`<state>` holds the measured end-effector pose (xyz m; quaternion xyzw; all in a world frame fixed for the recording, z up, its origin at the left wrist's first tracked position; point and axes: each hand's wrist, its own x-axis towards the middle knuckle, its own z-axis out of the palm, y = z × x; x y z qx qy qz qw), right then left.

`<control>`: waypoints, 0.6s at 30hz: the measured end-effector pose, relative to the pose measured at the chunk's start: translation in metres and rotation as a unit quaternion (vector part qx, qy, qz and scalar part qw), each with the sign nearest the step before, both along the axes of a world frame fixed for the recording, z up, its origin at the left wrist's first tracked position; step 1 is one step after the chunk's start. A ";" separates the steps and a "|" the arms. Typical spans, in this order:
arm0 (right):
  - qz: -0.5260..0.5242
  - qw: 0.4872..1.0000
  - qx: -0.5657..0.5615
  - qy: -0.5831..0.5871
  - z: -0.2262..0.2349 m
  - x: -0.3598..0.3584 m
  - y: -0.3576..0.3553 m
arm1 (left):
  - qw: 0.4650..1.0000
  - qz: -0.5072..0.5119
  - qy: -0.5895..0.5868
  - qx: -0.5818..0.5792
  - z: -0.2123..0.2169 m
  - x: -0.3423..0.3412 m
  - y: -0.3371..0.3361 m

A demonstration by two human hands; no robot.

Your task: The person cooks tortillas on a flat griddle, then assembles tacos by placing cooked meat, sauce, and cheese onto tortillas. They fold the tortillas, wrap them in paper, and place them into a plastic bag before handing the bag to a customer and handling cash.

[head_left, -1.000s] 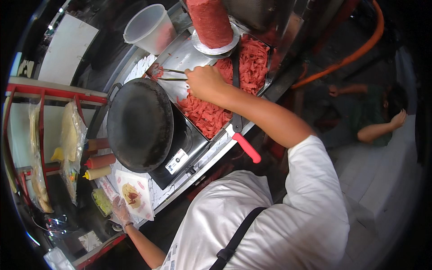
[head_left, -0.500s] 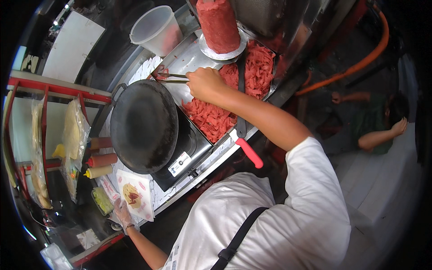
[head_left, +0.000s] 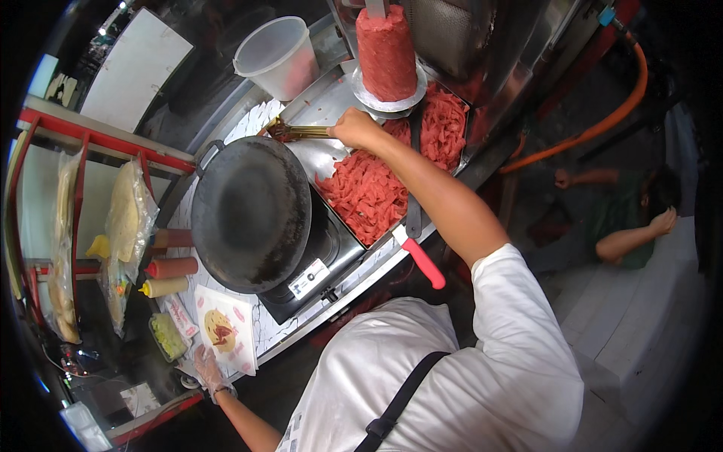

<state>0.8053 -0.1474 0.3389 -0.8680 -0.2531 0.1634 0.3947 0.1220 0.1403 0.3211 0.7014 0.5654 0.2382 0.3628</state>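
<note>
My right hand (head_left: pixel 357 129) grips a pair of metal tongs (head_left: pixel 310 132) above the far left part of the meat tray (head_left: pixel 309 157). Dark browned meat (head_left: pixel 280 130) is at the tongs' tips; whether they pinch it is hard to tell. Beside the tongs, shaved red meat (head_left: pixel 361 188) is heaped in the tray. My left hand (head_left: pixel 209 369), in a clear plastic glove, rests with fingers stretched out by the near left edge of a sheet of white paper (head_left: pixel 245 354). On that paper lies a round flatbread (head_left: pixel 219 316) with some browned meat on it.
A black round pan (head_left: pixel 248 215) sits on a stove (head_left: pixel 335 260). A red-handled knife (head_left: pixel 422 262) lies at the tray's front edge. Behind stand a meat cone (head_left: pixel 386 60) and a white bucket (head_left: pixel 279 56). Sauce bottles (head_left: pixel 169 277) and a lettuce tub (head_left: pixel 167 335) are at left.
The tongs' arms have come closer together, and browned meat now shows more plainly at their tips. My left hand has stayed by the paper. The whole view has shifted slightly.
</note>
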 end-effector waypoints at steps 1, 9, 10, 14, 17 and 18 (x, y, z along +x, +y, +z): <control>-0.009 1.000 0.001 0.003 -0.002 0.003 0.002 | 1.000 -0.004 0.008 0.002 -0.002 -0.003 0.001; 0.028 0.998 0.010 0.061 0.003 -0.001 -0.008 | 1.000 0.000 0.003 -0.005 -0.018 -0.034 0.012; -0.011 0.990 0.073 0.121 0.006 -0.004 -0.013 | 1.000 0.007 0.018 0.009 -0.018 -0.037 0.014; -0.088 0.979 0.111 0.148 0.035 -0.021 -0.038 | 0.999 0.044 -0.005 -0.019 -0.014 -0.050 0.023; -0.059 0.986 0.125 0.096 0.070 -0.048 -0.055 | 0.999 0.017 -0.029 -0.006 -0.012 -0.063 0.031; -0.064 0.989 0.113 0.065 0.083 -0.061 -0.057 | 1.000 -0.011 -0.014 0.019 -0.012 -0.067 0.036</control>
